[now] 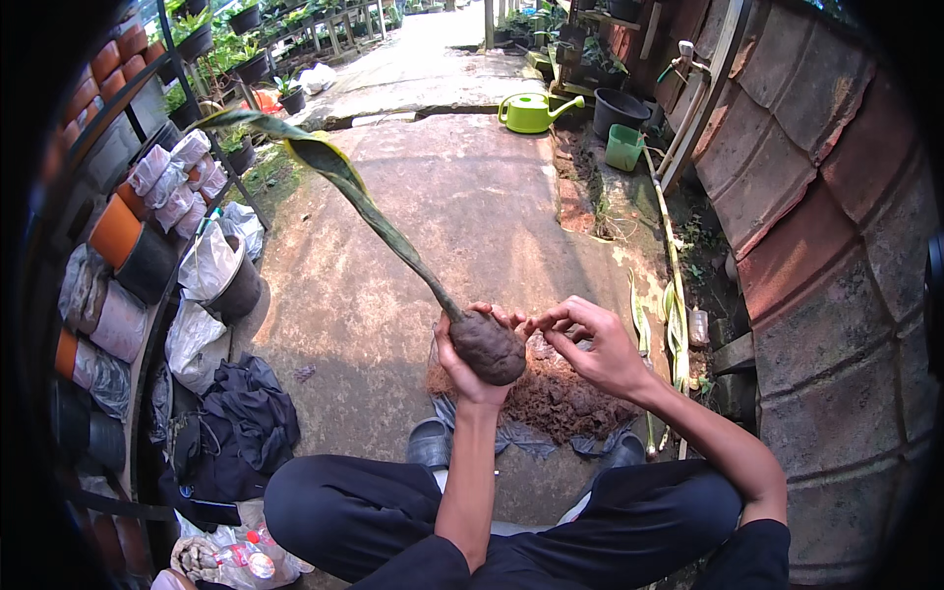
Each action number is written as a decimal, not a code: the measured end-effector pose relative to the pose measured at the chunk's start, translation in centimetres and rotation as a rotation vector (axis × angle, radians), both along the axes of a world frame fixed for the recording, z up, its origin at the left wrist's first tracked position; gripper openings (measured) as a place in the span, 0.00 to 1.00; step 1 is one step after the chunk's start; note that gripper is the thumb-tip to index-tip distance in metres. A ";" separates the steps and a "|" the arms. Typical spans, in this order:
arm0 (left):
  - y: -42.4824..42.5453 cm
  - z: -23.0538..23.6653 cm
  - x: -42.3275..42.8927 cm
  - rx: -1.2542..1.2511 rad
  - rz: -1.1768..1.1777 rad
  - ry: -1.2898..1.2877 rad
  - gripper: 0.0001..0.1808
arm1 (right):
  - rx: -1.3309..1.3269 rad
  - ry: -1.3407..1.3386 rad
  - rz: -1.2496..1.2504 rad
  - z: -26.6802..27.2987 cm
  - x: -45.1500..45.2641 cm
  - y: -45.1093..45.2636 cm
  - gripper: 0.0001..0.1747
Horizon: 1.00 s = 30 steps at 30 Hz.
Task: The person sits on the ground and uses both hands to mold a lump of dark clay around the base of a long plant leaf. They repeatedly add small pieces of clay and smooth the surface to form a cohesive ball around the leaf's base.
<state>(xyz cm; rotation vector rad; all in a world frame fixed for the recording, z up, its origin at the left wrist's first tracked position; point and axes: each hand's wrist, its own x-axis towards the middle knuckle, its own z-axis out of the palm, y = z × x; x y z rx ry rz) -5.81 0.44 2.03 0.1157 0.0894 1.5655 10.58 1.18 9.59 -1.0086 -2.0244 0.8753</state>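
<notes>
My left hand holds a smooth ball of dark mud from below, its fingers curled round the far side. Out of the ball rises the long green leaf of a snake plant, yellow at its edge, leaning to the upper left. My right hand is just right of the ball, thumb and fingertips drawn together close to the left fingertips; whether a bit of mud is between them I cannot tell. Beneath both hands, brown fibrous planting medium lies heaped on a dark plastic sheet.
Cut snake plant leaves lie at the right by a roof-tile wall. A green watering can and black pot stand ahead. Left are a bucket, dark cloth, stacked pots and plastic bottles.
</notes>
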 end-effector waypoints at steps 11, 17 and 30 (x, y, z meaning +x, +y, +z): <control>0.8 -1.3 1.2 -0.174 0.081 0.317 0.26 | -0.049 -0.124 -0.016 -0.2 -1.2 1.6 0.26; 0.8 -1.4 1.4 -0.096 0.271 0.823 0.28 | -0.334 0.096 0.033 -3.3 -2.0 3.0 0.42; -1.3 0.0 6.2 -0.026 0.650 0.690 0.33 | -0.700 0.581 -0.122 -3.6 -2.9 2.0 0.14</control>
